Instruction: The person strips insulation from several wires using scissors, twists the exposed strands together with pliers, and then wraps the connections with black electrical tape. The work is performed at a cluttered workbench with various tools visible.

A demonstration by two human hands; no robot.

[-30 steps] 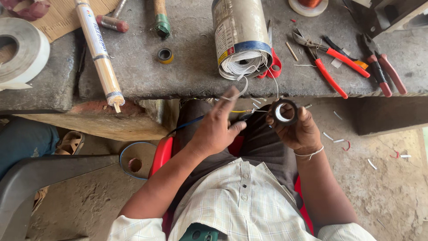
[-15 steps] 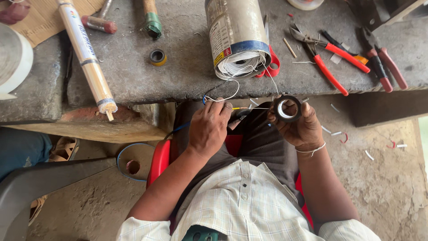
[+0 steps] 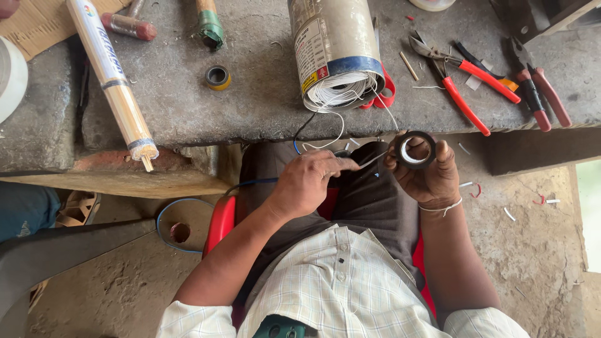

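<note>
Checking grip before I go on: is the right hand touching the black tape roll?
Touching. The head view shows the right hand with its fingers wrapped round the rim of the black tape roll, held up below the bench edge, no gap between them.

My hands are over my lap, in front of the worktop. My right hand holds a tape roll; my left hand is beside it. On the worktop, a wire can lies in the middle, pliers to its right, a long tube to its left.
</note>
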